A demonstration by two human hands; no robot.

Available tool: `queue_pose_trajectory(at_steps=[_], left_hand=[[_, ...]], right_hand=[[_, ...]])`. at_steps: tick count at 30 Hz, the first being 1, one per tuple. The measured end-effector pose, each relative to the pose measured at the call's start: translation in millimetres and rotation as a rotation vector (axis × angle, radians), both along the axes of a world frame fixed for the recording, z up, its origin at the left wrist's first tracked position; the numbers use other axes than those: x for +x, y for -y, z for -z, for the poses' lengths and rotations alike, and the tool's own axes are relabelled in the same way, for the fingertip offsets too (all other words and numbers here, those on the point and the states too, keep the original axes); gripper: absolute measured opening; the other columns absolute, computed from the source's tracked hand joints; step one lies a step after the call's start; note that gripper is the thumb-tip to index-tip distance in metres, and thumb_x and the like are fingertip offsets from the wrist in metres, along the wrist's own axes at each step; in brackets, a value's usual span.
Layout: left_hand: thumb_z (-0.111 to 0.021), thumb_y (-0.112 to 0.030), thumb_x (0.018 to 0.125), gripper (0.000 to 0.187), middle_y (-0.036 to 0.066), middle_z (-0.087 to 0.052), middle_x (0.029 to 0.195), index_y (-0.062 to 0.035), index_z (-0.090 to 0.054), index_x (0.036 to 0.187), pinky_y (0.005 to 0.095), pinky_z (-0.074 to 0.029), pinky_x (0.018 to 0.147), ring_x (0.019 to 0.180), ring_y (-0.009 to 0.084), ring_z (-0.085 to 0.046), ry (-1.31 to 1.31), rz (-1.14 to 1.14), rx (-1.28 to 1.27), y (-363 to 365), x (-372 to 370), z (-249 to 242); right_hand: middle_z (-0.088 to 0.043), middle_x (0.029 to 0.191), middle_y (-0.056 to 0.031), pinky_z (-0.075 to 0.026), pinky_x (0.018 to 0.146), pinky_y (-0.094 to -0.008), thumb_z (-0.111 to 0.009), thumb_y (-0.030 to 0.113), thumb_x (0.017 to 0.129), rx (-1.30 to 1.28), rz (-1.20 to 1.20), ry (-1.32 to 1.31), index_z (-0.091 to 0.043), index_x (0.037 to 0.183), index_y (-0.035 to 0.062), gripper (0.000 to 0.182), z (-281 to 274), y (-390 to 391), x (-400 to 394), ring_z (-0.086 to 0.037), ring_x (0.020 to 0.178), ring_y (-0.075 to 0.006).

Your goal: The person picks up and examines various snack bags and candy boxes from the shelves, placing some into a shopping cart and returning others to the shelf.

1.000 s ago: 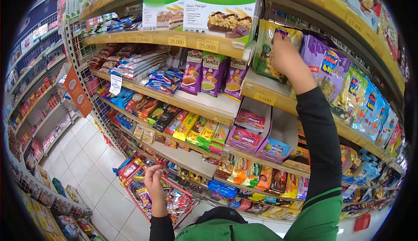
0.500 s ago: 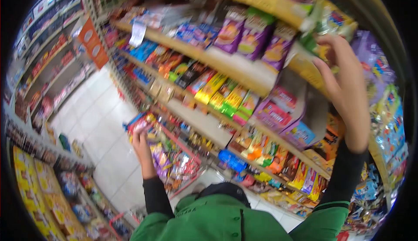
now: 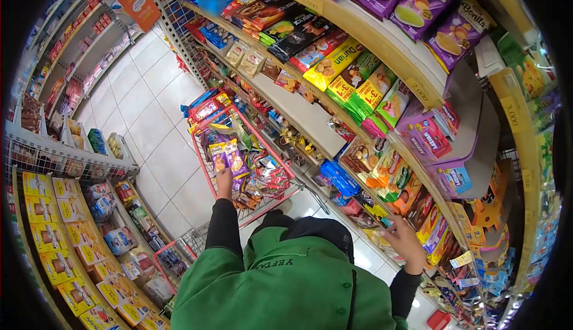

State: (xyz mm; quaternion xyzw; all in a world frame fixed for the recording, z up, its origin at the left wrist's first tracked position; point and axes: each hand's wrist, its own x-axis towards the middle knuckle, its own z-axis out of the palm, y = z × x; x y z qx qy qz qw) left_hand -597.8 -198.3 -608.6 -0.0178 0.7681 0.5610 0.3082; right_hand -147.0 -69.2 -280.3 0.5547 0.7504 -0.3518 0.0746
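Note:
My left hand [image 3: 224, 182] is over the shopping cart [image 3: 205, 169], its fingers closed at the lower end of a purple Bonita snack pack [image 3: 219, 156]. A second purple Bonita pack [image 3: 237, 162] is right beside the first. Under them the cart holds several small wrapped snacks [image 3: 265, 178] and a red packet [image 3: 209, 108]. My right hand [image 3: 403, 241] is low beside the lower shelf, fingers loosely bent and apart. It is nearest to the packets of wafers and biscuits [image 3: 425, 225]; I cannot make out anything in it.
Shelves of chocolate bars [image 3: 334, 61] and more purple packs [image 3: 428, 5] rise on the right, with price labels [image 3: 422, 92] on their edges. Yellow boxes [image 3: 59, 264] are stacked at left. White floor tiles [image 3: 149, 127] run along the aisle. A second cart [image 3: 173, 264] shows lower left.
My right hand has come down from the upper right shelf to beside the lower shelf. My left hand has moved slightly right over the cart. The view has shifted and sharpened.

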Motion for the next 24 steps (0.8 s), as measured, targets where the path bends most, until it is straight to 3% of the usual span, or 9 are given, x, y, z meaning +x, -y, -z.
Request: queue_pose_trajectory(at_steps=[4,5,9,14,15,18,20,22,24], left_hand=[[-0.051,-0.023,0.070,0.029,0.010,-0.058,0.068,0.0025,-0.058,0.083,0.0290,-0.042,0.058,0.061,0.0177,-0.054,-0.098,0.334,-0.286,-1.7,-15.9,77.3],[-0.051,-0.025,0.069,0.033,0.015,-0.059,0.073,0.0032,-0.057,0.085,0.0315,-0.042,0.066,0.070,0.0236,-0.056,-0.131,0.343,-0.273,-8.4,-11.1,60.2],[-0.050,-0.023,0.069,0.032,0.017,-0.059,0.077,0.0032,-0.057,0.086,0.0321,-0.042,0.069,0.076,0.0259,-0.057,-0.211,0.465,-0.287,-33.8,-34.9,64.9],[-0.050,-0.017,0.068,0.033,0.015,-0.058,0.077,0.0012,-0.053,0.096,0.0298,-0.042,0.065,0.071,0.0223,-0.056,-0.304,0.381,-0.227,-74.1,-53.3,-2.0],[-0.050,-0.014,0.068,0.037,0.013,-0.057,0.079,-0.0008,-0.050,0.102,0.0282,-0.041,0.062,0.068,0.0191,-0.053,-0.195,0.345,-0.137,-77.3,-73.4,46.7],[-0.048,-0.011,0.069,0.037,0.012,-0.056,0.081,-0.0009,-0.049,0.104,0.0278,-0.041,0.061,0.069,0.0181,-0.052,-0.091,0.247,-0.116,-93.4,-89.2,45.3],[-0.046,-0.008,0.068,0.037,0.013,-0.056,0.081,0.0002,-0.048,0.104,0.0278,-0.041,0.061,0.069,0.0179,-0.052,-0.223,0.298,-0.093,-96.9,-108.0,78.7],[-0.045,-0.007,0.068,0.039,0.014,-0.055,0.082,0.0003,-0.047,0.107,0.0282,-0.041,0.061,0.069,0.0183,-0.052,-0.447,0.355,-0.002,-99.0,-123.9,137.6],[-0.044,-0.005,0.069,0.045,0.016,-0.056,0.090,-0.0003,-0.044,0.113,0.0278,-0.042,0.067,0.074,0.0204,-0.053,-0.039,0.327,-0.119,-114.7,-116.8,68.6]], right_hand=[[-0.057,0.070,-0.0122,-0.043,0.060,-0.0332,-0.063,0.026,0.067,-0.056,0.090,0.095,-0.047,0.100,0.0023,0.043,76.9,22.8,44.4,-0.056,0.065,-0.0253],[-0.057,0.067,-0.0112,-0.043,0.059,-0.0327,-0.064,0.027,0.067,-0.048,0.088,0.175,-0.048,0.099,0.0021,0.043,92.8,29.7,55.5,-0.055,0.062,-0.0245],[-0.058,0.069,-0.0126,-0.045,0.058,-0.0315,-0.064,0.029,0.067,-0.267,0.350,0.267,-0.048,0.100,0.0036,0.045,149.1,59.8,99.6,-0.057,0.063,-0.0226],[-0.057,0.069,-0.0105,-0.046,0.046,-0.0296,-0.062,0.023,0.070,-0.553,0.698,0.168,-0.045,0.104,0.0017,0.044,174.2,98.6,122.0,-0.055,0.054,-0.0176],[-0.057,0.072,-0.0102,-0.046,0.047,-0.0308,-0.062,0.023,0.070,-0.582,0.737,0.154,-0.045,0.105,0.0020,0.044,177.3,106.6,126.8,-0.056,0.056,-0.0183],[-0.056,0.076,-0.0092,-0.046,0.050,-0.0326,-0.061,0.020,0.071,-0.627,0.853,0.125,-0.044,0.106,0.0026,0.042,165.5,111.1,113.2,-0.057,0.062,-0.0194],[-0.056,0.075,-0.0092,-0.046,0.051,-0.0325,-0.060,0.019,0.071,-0.600,0.945,0.105,-0.044,0.105,0.0026,0.041,163.5,121.8,111.5,-0.058,0.062,-0.0195],[-0.056,0.075,-0.0099,-0.046,0.049,-0.0317,-0.059,0.017,0.071,-0.500,0.771,-0.006,-0.044,0.104,0.0022,0.039,176.7,140.7,134.0,-0.058,0.061,-0.0196],[-0.056,0.074,-0.0101,-0.046,0.049,-0.0313,-0.059,0.016,0.071,-0.548,1.098,0.012,-0.044,0.104,0.0021,0.039,172.2,141.2,122.5,-0.058,0.061,-0.0197]])
